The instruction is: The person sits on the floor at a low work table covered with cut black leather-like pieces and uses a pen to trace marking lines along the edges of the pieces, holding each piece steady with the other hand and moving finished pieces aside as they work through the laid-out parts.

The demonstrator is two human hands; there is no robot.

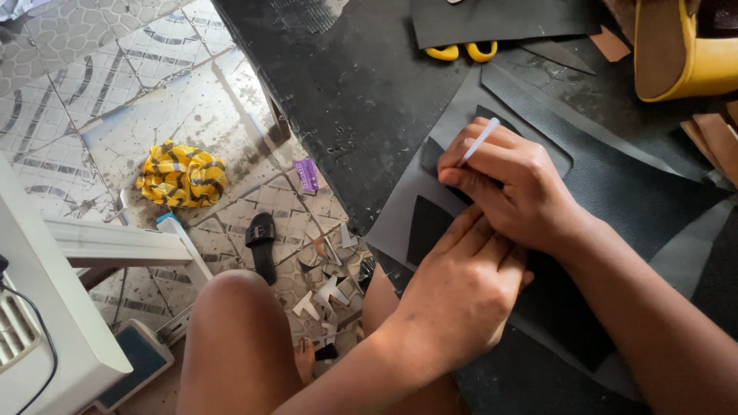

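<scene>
Right hand (511,180) fingers pinch white marking pen (480,141), tip down on grey leather sheet (400,211) on black counter (346,92). Left hand (461,288) flat, fingers released, pressing dark pattern piece (425,228) to keep it from shifting. Yellow-handled scissors (461,52) well apart.

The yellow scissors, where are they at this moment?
In the head view, the yellow scissors lie at the top of the dark table, their handles showing from under a black sheet, above the right hand.

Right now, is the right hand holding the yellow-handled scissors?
No. The right hand holds a thin white marking stick, while the yellow-handled scissors lie apart under a dark sheet.
</scene>
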